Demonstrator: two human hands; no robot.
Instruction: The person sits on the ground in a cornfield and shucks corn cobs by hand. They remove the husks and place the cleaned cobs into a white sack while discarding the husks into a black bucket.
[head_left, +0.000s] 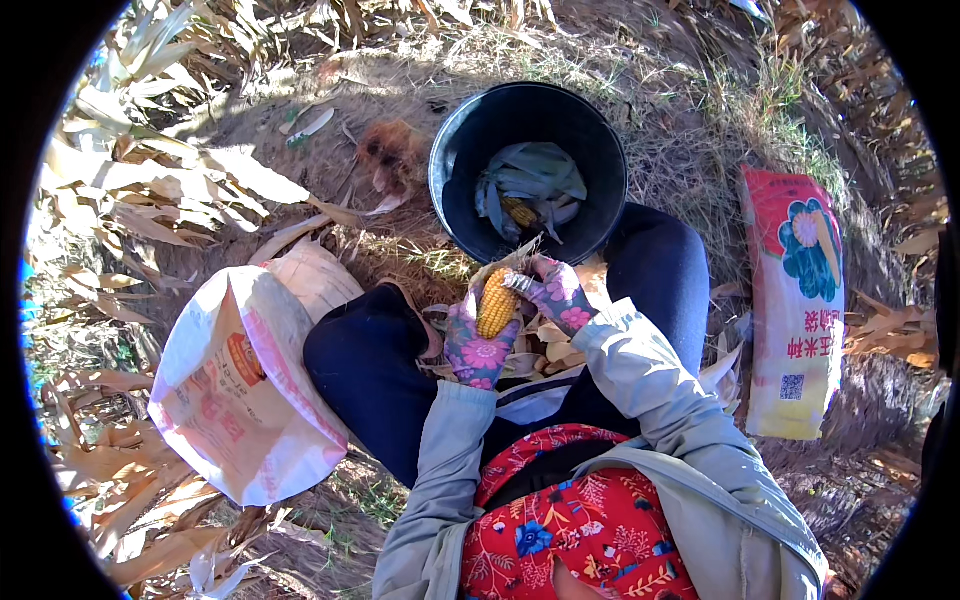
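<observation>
A yellow ear of corn (497, 306) lies in my left hand (480, 343), its kernels bare and its far end still wrapped in dry husk. My right hand (559, 292) is at the ear's far end, with the thumb against the kernels and the fingers at the husk. Both hands wear floral work gloves. Just beyond them stands a black bucket (459, 187). Inside it are greenish husk leaves (536, 169) and a partly husked ear of corn (519, 212).
An open woven sack (199, 442) stands at my left, with another pale sack (315, 277) behind it. A printed seed bag (780, 322) lies flat at my right. Dry corn stalks and leaves (172, 172) cover the ground at left. Loose husks (559, 349) lie between my legs.
</observation>
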